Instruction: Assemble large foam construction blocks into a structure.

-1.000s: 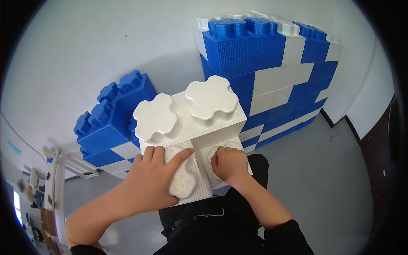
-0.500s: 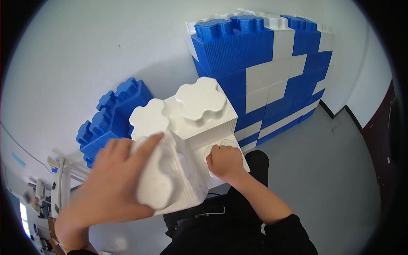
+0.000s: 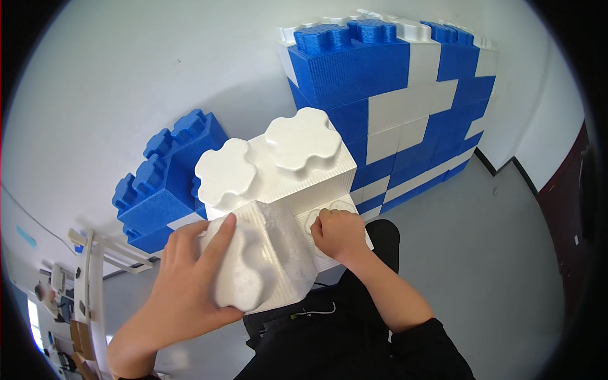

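My left hand (image 3: 190, 275) grips a small white building block (image 3: 237, 272) by its lobed stud, thumb on top and fingers around the far side. The block is tilted, its rough, hollow-looking side turned toward my right hand. It is over the near left part of a large white building block (image 3: 310, 183), whose two big lobed studs stand on the raised far part. My right hand (image 3: 342, 234) is closed in a fist at the low right step, against or just above the rounded studs (image 3: 313, 223) there. Whatever its fingers may hold is hidden.
Blue building blocks (image 3: 164, 180) stand against the wall on the left. A tall wall of blue and white blocks (image 3: 392, 114) rises at the far right. A white frame (image 3: 95, 278) is at the left, and a dark door (image 3: 570, 209) at the right edge.
My left hand and the small white block have shifted slightly right and down, and the block has turned a little. My right fist stays at nearly the same place.
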Action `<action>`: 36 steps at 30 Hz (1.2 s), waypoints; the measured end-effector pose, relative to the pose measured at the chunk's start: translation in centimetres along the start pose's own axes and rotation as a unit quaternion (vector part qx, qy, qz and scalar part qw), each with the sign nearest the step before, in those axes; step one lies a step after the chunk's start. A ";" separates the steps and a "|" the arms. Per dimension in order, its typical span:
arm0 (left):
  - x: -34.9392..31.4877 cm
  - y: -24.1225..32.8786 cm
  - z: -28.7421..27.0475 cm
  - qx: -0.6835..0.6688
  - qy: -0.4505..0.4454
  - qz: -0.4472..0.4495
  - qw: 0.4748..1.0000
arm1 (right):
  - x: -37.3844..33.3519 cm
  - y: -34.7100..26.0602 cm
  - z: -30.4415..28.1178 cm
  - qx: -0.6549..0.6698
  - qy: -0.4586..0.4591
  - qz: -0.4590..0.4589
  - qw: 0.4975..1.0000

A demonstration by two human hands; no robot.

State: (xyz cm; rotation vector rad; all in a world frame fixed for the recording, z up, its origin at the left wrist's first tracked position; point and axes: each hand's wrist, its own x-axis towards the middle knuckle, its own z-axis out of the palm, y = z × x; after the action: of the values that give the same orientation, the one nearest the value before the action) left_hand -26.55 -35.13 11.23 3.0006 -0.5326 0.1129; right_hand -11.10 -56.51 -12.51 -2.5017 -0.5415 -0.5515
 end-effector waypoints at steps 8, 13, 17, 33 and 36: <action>-0.5 -3.9 4.5 -0.198 0.128 0.071 0.969 | -0.2 0.1 -0.3 -0.001 0.033 -0.003 0.999; -1.1 -6.3 10.1 -0.222 0.313 0.085 0.920 | -0.3 0.1 -1.4 0.031 0.040 0.029 0.998; -1.7 -8.6 20.8 -0.457 0.448 -0.083 0.764 | -0.6 1.6 -0.7 0.024 -0.004 0.046 0.999; -0.1 -5.6 33.2 -0.610 0.257 -0.147 0.735 | -7.3 1.0 -6.0 0.366 -0.088 0.165 0.912; -0.4 -6.0 34.2 -0.600 0.266 -0.144 0.741 | -9.5 2.2 -8.5 0.639 -0.238 0.168 0.712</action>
State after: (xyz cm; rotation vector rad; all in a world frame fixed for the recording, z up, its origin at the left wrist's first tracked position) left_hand -22.91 -32.90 -23.20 1.6106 0.0056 0.3993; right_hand -20.33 -65.45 -11.28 -1.2497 -0.3889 0.5347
